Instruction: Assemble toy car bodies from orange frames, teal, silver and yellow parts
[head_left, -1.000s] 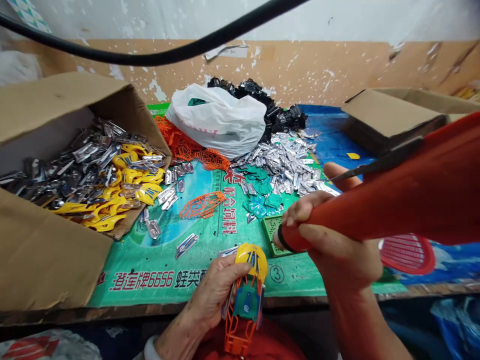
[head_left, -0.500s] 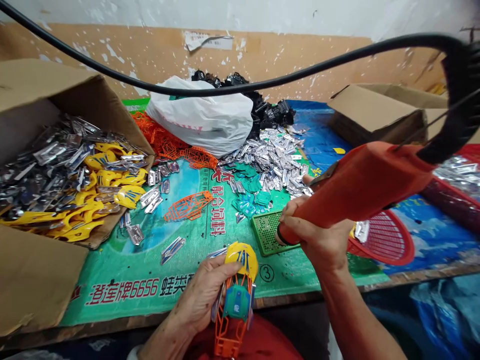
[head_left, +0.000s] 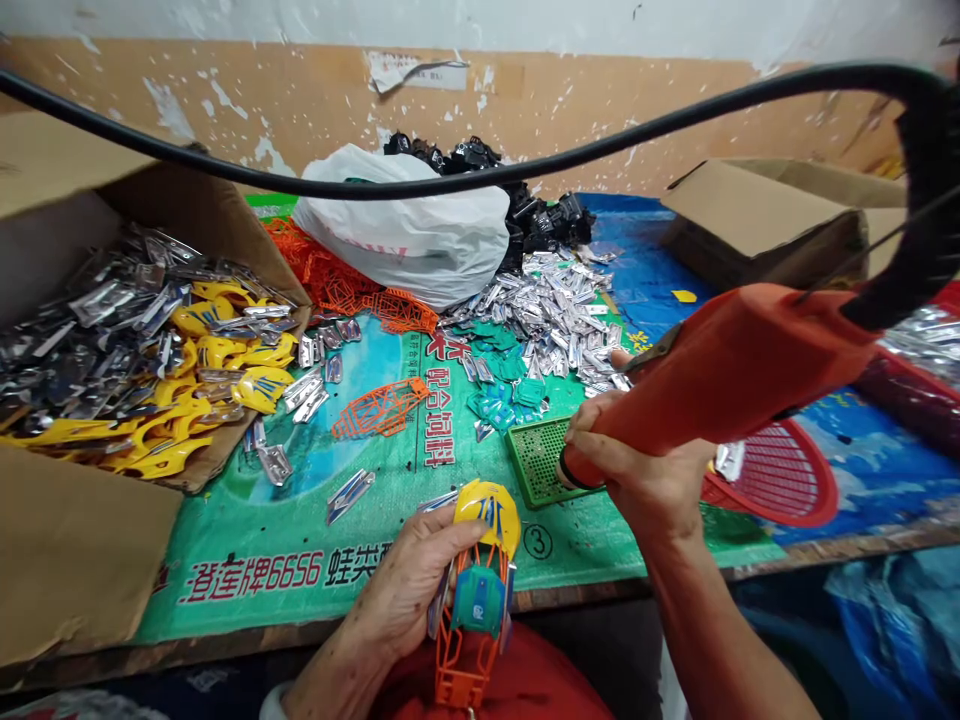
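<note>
My left hand (head_left: 424, 560) is closed on a partly assembled toy car body. It has an orange lattice frame (head_left: 463, 668), a yellow nose piece (head_left: 491, 515), a green block (head_left: 480, 600) and shiny silver strips along its sides. In my right hand (head_left: 645, 470) is a thick red-orange electric screwdriver (head_left: 727, 365), tilted down to the left. Its lower end is over a green perforated tray (head_left: 541, 462); the bit's tip is hidden from me. Silver panels (head_left: 351, 497) and a bare orange frame (head_left: 381, 407) lie near my left hand.
A cardboard box (head_left: 82, 560) at left holds silver and yellow parts. Behind are a white bag (head_left: 405, 235), black parts (head_left: 555, 222), green pieces (head_left: 499, 375) and heaped silver panels (head_left: 562, 310). Right stand a red basket (head_left: 806, 475) and another carton (head_left: 757, 210). A black cable (head_left: 420, 187) crosses the view.
The whole view has shifted slightly, so most things sit a little farther right. Both hands keep their holds, and the screwdriver stays over the green tray.
</note>
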